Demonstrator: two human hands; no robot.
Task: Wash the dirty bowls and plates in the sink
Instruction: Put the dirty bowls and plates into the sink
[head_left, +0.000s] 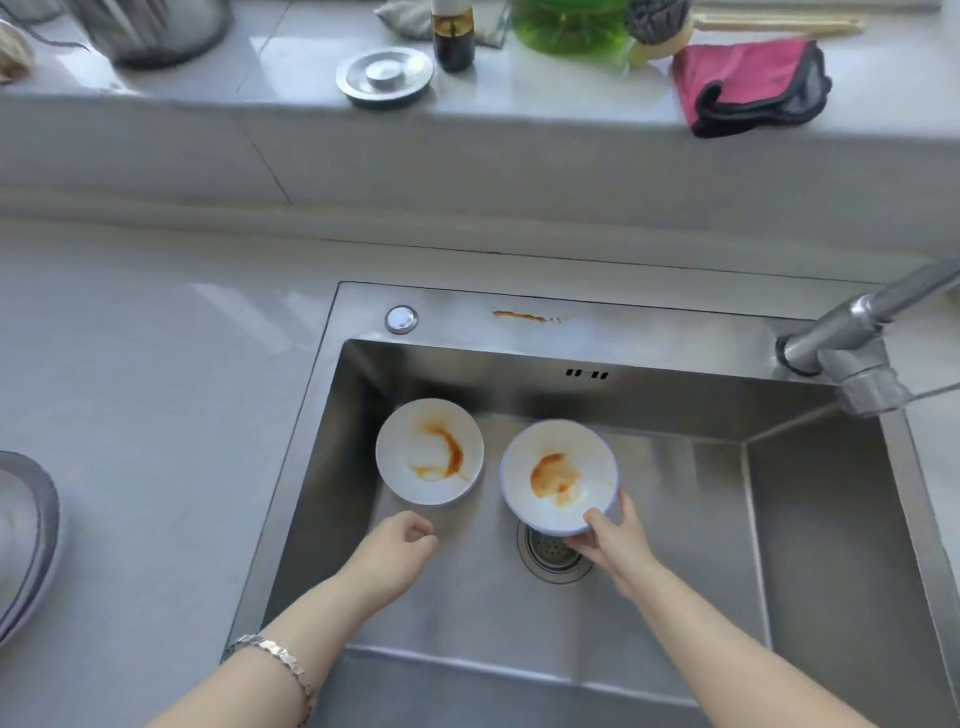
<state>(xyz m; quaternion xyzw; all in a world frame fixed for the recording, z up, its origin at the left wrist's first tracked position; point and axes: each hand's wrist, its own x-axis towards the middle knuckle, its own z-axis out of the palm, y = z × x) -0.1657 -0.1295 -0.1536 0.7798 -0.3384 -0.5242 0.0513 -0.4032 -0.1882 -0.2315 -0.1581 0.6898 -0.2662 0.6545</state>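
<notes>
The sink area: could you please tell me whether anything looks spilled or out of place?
Yes: an orange-brown smear streaks the sink's back rim, outside the basin. It resembles the sauce staining the left dish and the right dish, which the right hand grips. Nothing else stands out.

On the back ledge (260, 67), a pink cloth (748, 85), green bottle (569, 26), dark bottle (453, 39), perhaps a metal drain lid (384, 77).
</notes>
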